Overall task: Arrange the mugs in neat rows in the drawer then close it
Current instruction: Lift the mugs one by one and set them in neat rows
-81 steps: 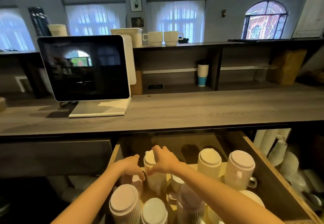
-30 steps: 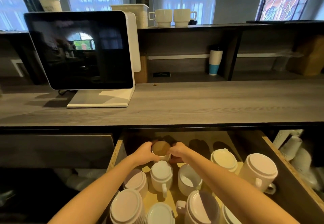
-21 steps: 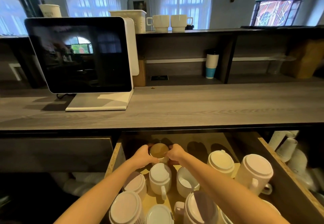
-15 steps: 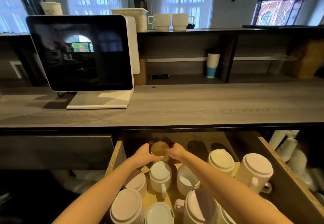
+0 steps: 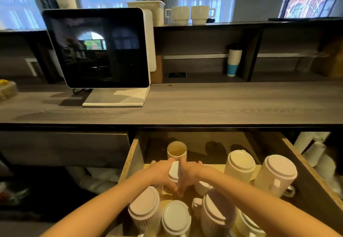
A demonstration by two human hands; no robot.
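Observation:
The wooden drawer (image 5: 130, 162) stands pulled open under the counter, with several white mugs in it, most upside down. An upright mug (image 5: 176, 150) stands alone at the back left, free of my hands. Just in front of it, my left hand (image 5: 161, 174) and my right hand (image 5: 189, 174) close around an upside-down white mug (image 5: 174, 173) from both sides. Two upside-down mugs (image 5: 240, 165) (image 5: 278, 174) stand at the right. A ribbed mug (image 5: 145, 209), a smaller mug (image 5: 176, 218) and a handled mug (image 5: 216, 210) fill the front.
The grey counter (image 5: 204, 106) overhangs the drawer's back. A screen on a white stand (image 5: 104, 51) sits on it at left. Two mugs (image 5: 189, 15) stand on the top shelf. Paper cups (image 5: 315, 153) lie in the cabinet right of the drawer.
Both hands let go of the upright mug at the back and drew nearer to me, closing on the upside-down mug just in front of it.

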